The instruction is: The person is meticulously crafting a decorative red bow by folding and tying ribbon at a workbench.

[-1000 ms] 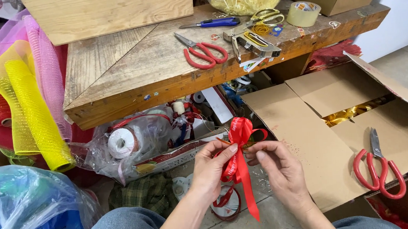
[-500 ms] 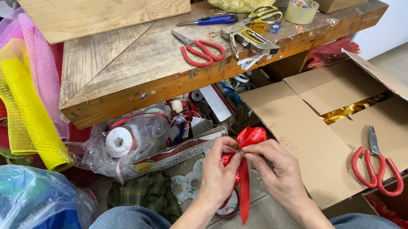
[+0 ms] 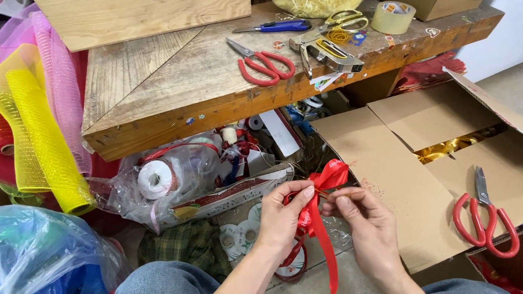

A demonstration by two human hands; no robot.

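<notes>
At lower centre of the frame, a seated person is pinching a red ribbon bow (image 3: 327, 182) between both hands. The left hand (image 3: 283, 219) is gripping the bow's gathered middle, fingers closed on it; the right hand (image 3: 366, 219) is pressing thumb and fingertips together on the same knot. A ribbon tail is hanging down between the wrists. Red-handled scissors (image 3: 487, 227) are lying on an open cardboard box (image 3: 432, 167) at right, another pair (image 3: 262, 63) on the wooden workbench (image 3: 166, 80) above.
</notes>
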